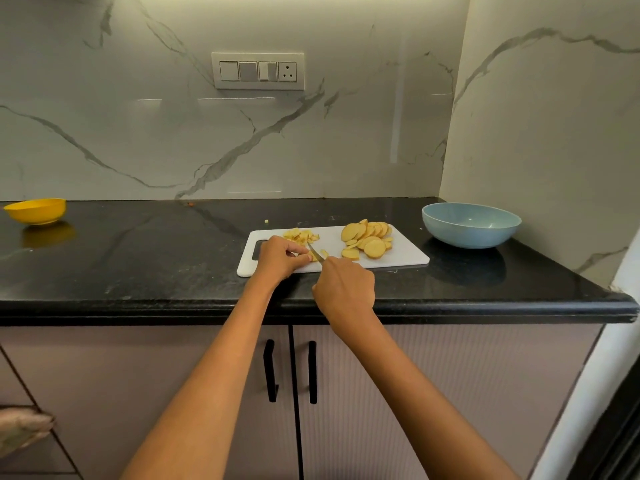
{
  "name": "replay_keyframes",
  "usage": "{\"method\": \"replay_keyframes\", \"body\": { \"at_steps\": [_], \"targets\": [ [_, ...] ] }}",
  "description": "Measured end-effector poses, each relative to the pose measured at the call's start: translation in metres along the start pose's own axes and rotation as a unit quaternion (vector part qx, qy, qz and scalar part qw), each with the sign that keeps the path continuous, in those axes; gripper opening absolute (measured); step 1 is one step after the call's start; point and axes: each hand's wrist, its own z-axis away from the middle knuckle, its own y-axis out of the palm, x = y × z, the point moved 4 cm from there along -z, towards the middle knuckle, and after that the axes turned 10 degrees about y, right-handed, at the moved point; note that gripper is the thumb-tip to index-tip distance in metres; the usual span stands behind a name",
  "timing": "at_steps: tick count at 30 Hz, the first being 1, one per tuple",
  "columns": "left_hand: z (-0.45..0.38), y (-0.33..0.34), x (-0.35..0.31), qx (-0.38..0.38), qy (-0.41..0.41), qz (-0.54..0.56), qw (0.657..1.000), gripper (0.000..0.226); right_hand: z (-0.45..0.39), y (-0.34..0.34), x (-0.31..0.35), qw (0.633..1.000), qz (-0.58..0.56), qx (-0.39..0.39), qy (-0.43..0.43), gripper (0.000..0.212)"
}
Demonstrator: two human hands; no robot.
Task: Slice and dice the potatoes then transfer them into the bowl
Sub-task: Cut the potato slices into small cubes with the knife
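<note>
The potato slices are spread in an overlapping pile on the right half of a white cutting board, and a smaller heap of diced potato is gathered at the board's far left, near its handle slot. A few strips are pinned close to the near edge of the board under the fingertips of the left hand, whose fingers are curled down onto them. A small knife is held in the right hand, the fist being wrapped around a handle that is hidden; only the blade is seen, angled down just beside the left fingertips.

The slices are judged to be light, stiff and wet-faced, so sliding under the blade is to be expected. They are best held flat from above, with the fingertips tucked back from the cutting line. The cubes will scatter easily and are better scooped together than picked singly.

A pale blue bowl, with nothing seen inside it, is set on the black table just right of the board. A yellow bowl is placed well apart at the far left. One stray potato bit is left on the table behind the board.
</note>
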Motion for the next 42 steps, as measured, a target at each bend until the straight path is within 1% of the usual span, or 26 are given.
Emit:
{"method": "replay_keyframes", "body": {
  "at_steps": [6,11,14,17,21,24,26,30,37,42],
  "targets": [
    [0.000,-0.001,-0.005,0.005,0.003,-0.024,1.000,0.018,-0.006,0.000,0.008,0.999,0.023,-0.011,-0.022,0.025],
    [0.001,0.000,-0.007,0.001,0.021,-0.040,0.999,0.017,0.009,-0.002,0.002,0.998,0.046,-0.025,-0.046,0.026],
    [0.002,0.001,-0.007,0.001,0.028,-0.051,0.998,0.017,0.016,0.000,0.002,0.996,0.062,-0.040,-0.048,0.026],
    [0.004,0.000,-0.010,-0.004,0.023,-0.057,0.998,0.018,0.008,0.000,0.007,0.995,0.076,-0.039,-0.046,0.026],
    [0.007,0.000,-0.011,-0.001,0.020,-0.050,0.999,0.018,-0.003,0.000,0.004,0.999,0.036,-0.010,-0.019,0.023],
    [0.006,-0.004,-0.006,-0.044,0.009,-0.025,0.999,0.021,0.000,-0.001,-0.007,1.000,-0.010,0.001,0.012,0.023],
    [0.004,-0.005,-0.003,-0.059,0.000,-0.015,0.998,0.021,0.003,-0.002,-0.010,1.000,-0.020,0.006,0.015,0.024],
    [0.003,-0.003,0.001,-0.043,-0.008,-0.006,0.999,0.021,0.005,-0.004,-0.007,0.999,-0.027,0.026,0.001,0.026],
    [0.003,-0.003,0.002,-0.039,-0.006,-0.005,0.999,0.017,0.004,-0.004,-0.001,0.999,-0.024,0.040,-0.007,0.030],
    [0.002,-0.004,-0.002,-0.025,0.004,-0.030,0.999,0.015,-0.005,-0.005,0.010,0.999,-0.017,0.029,-0.008,0.027]
  ]
}}
